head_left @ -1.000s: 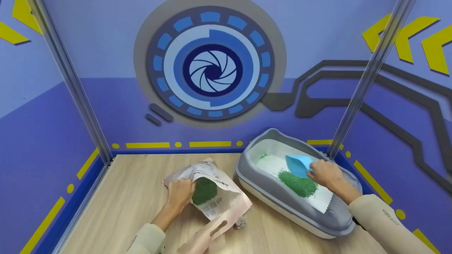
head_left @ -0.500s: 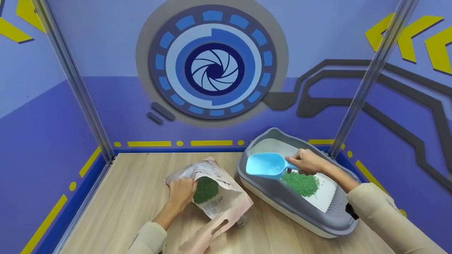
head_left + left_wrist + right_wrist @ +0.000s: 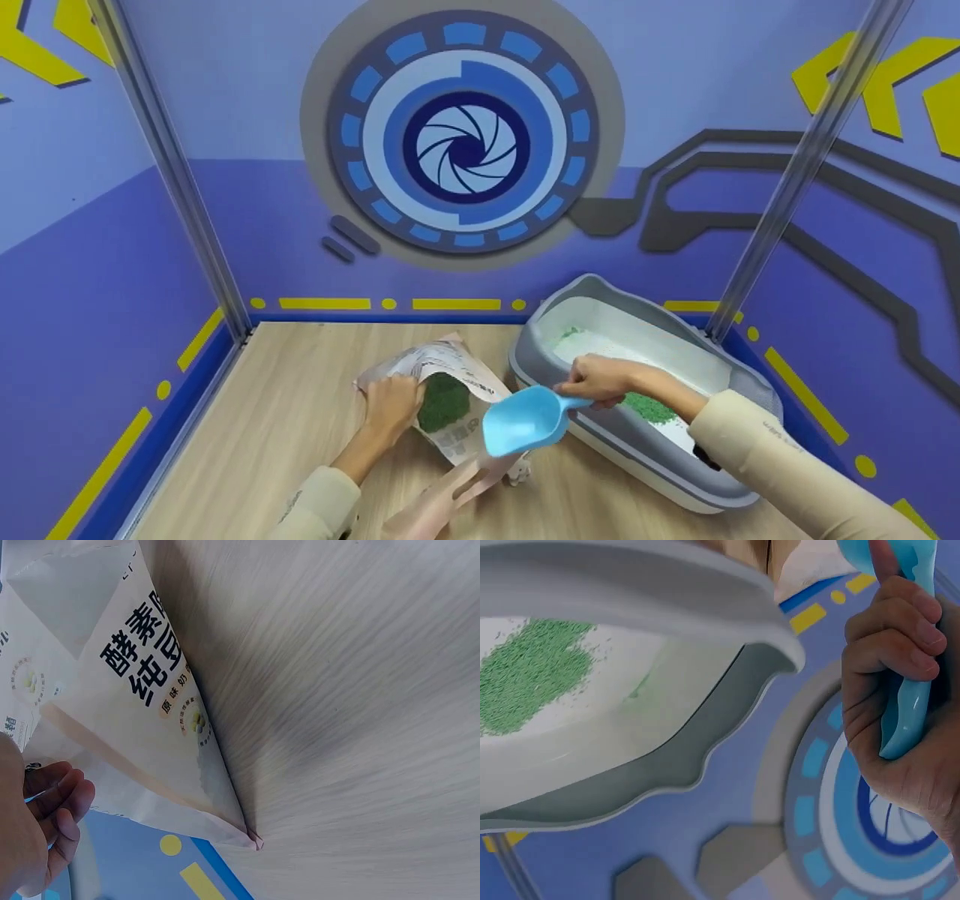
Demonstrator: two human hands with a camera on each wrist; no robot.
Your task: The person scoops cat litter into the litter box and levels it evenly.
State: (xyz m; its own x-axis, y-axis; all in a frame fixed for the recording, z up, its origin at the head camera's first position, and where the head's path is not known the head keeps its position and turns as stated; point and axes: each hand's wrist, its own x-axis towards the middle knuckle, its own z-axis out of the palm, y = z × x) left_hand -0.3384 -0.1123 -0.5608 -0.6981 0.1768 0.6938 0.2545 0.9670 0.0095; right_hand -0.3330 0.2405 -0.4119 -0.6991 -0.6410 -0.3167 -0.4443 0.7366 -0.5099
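Fingers of the right hand (image 3: 602,379) curl round the handle of a blue scoop (image 3: 525,424), whose bowl points left above the right edge of an open paper bag (image 3: 469,381); contact between scoop and bag cannot be judged. Left-hand fingers (image 3: 405,388) grip the bag's left edge at its mouth, exposing green granules (image 3: 444,405) inside. Bag and hand occupy the near middle of a wooden table (image 3: 292,420). To the right stands a grey-rimmed tray (image 3: 637,448), with a green heap (image 3: 651,409) on its white floor and specks towards its far left end.
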